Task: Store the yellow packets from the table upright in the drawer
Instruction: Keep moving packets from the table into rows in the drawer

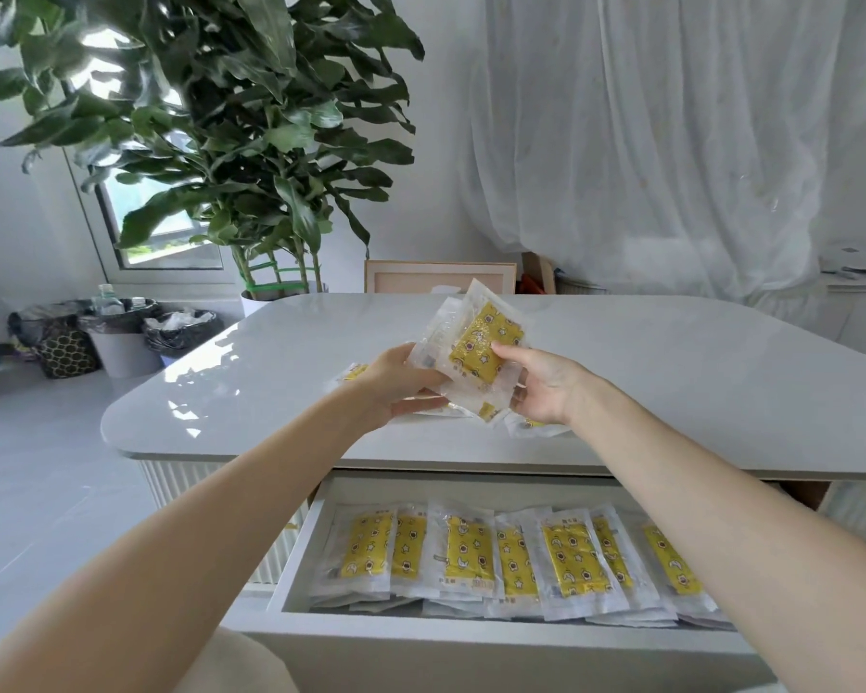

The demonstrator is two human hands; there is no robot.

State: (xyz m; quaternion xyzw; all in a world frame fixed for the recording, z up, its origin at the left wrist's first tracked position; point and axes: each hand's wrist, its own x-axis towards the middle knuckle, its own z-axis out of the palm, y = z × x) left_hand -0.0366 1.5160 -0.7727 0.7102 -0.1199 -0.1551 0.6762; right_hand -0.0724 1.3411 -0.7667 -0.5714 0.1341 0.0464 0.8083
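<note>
Both hands up over the worktop (671, 372): left hand (396, 385) and right hand (541, 387) each have fingers gripping one bunch of yellow packets (476, 350). Below, the open drawer (471, 637) shows a row of packets (516, 555) standing.

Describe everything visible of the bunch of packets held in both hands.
The bunch of clear plastic packets with yellow star-printed inserts is several packets fanned, crinkly and glossy, tilted up to the right. It is held over the glossy white table. The left hand grips its left edge; the right hand presses its thumb on the front packet's yellow panel.
</note>
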